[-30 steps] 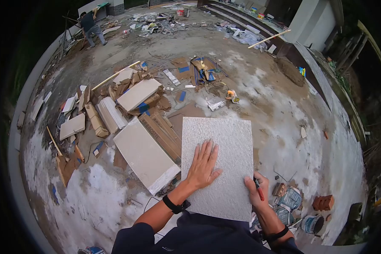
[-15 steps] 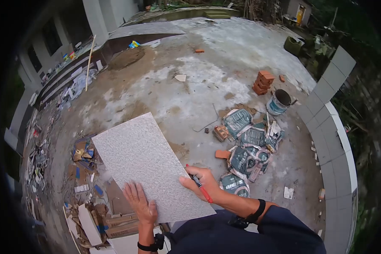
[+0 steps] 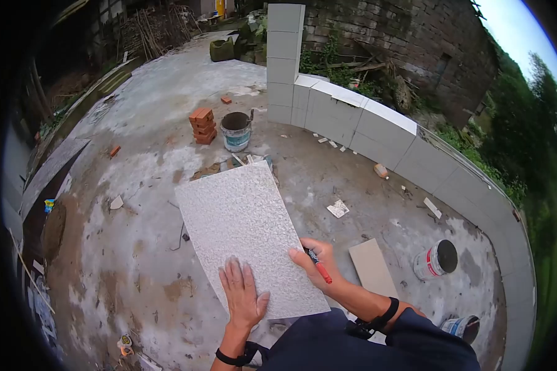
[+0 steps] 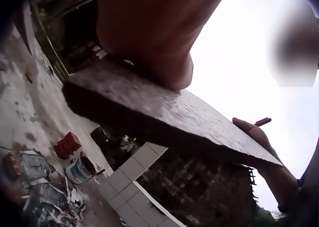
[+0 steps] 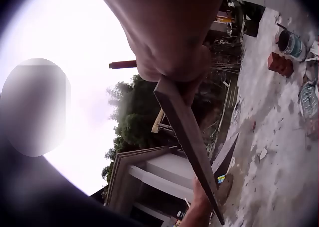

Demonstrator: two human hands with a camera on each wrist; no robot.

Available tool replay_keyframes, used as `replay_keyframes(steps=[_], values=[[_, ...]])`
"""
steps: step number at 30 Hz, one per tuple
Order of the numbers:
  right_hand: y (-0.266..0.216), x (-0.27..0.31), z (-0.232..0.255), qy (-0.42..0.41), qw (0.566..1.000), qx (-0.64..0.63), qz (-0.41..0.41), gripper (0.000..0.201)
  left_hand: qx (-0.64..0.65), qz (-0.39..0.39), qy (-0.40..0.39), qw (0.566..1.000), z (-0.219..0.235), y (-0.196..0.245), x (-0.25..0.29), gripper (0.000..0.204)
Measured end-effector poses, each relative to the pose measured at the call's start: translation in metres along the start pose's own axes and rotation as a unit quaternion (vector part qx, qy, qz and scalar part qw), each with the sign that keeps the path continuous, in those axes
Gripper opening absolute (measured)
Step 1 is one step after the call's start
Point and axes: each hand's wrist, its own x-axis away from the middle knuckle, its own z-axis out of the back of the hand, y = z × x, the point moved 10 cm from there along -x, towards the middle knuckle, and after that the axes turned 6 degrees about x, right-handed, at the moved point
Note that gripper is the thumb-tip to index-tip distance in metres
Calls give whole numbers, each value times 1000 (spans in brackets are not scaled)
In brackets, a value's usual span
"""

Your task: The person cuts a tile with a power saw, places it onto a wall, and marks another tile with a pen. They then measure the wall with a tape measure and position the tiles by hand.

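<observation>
A rough, speckled pale stone tile [image 3: 235, 210] is held in front of the body, tilted in the head view. My left hand [image 3: 244, 298] lies flat on its upper face near the lower edge, fingers straight and spread a little. On the right edge, my right hand [image 3: 314, 263] grips the tile, thumb on top and the other fingers hidden underneath. That same hand also holds a black and red marker [image 3: 323, 272] against the palm. From the left wrist view, the tile's thick dark edge [image 4: 149, 120] shows side-on.
A stack of red bricks [image 3: 203, 125] stands beside a bucket [image 3: 236, 137] ahead. To the right are a flat beige slab [image 3: 372, 266], a white bucket [image 3: 428, 263] and another bucket [image 3: 457, 328]. A low tiled wall [image 3: 384, 127] curves along the right side. Tile scraps [image 3: 338, 209] lie around.
The person has turned to the right with the tile, from the cardboard and slab pile past the bags to the wall side. Both hands keep their places on the tile.
</observation>
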Motion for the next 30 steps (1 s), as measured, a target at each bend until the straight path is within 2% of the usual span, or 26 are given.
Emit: replay_keyframes(steps=[1,3,7,8,10,11,13,14,15,16,17,18,19,20,21,23,25,26,27,28,29,30], values=[[1,-5,21,12,1000,5,3,21,15,-45,-17,999,-21,31,-11,83],[27,-9,62,72,996,-27,-51,18,30,-125,-83,988,-52,94,-34,85],[57,-39,134,163,983,-76,-46,18,34,-182,-142,972,-106,172,-82,85],[69,-50,154,179,980,-75,-52,19,81,-201,-158,964,-121,189,-91,84],[89,-65,188,202,974,-78,-60,20,146,-249,-201,936,-140,213,-108,79],[97,-78,213,212,970,-98,-66,21,144,-255,-203,934,-155,212,-123,79],[120,-106,272,224,965,-121,-68,22,222,-312,-248,890,-178,198,-144,81],[136,-115,302,218,963,-139,-81,23,221,-193,-154,944,-173,162,-188,80],[149,-121,331,215,959,-158,-97,25,214,-70,-60,972,-160,123,-224,81],[158,-121,353,199,959,-166,-117,27,353,52,30,934,-162,76,-248,84],[161,-123,383,201,959,-163,-116,27,480,171,130,851,-183,36,-272,87],[164,-130,416,204,959,-155,-120,28,486,165,137,847,-198,40,-303,87],[168,-137,443,206,959,-150,-127,29,657,252,-12,710,-251,48,-324,88],[171,-145,466,201,960,-151,-123,29,774,321,-161,521,-293,75,-329,88],[176,-153,483,184,958,-182,-127,30,773,321,-154,526,-313,76,-343,88],[198,-155,503,164,953,-216,-137,30,808,302,-310,400,-362,115,-338,83],[225,-172,541,150,970,-135,-138,35,718,328,-391,473,-388,145,-363,78],[233,-180,555,147,970,-134,-140,35,720,330,-388,472,-400,153,-371,78],[226,-190,586,192,968,103,-124,39,714,335,-392,474,-414,163,-379,74],[213,-199,604,225,909,335,-101,45,708,341,-397,474,-428,170,-385,70],[216,-210,610,221,909,339,-105,45,710,345,-396,469,-444,176,-394,70],[203,-220,611,251,890,375,-68,52,705,355,-383,480,-460,174,-404,68]])
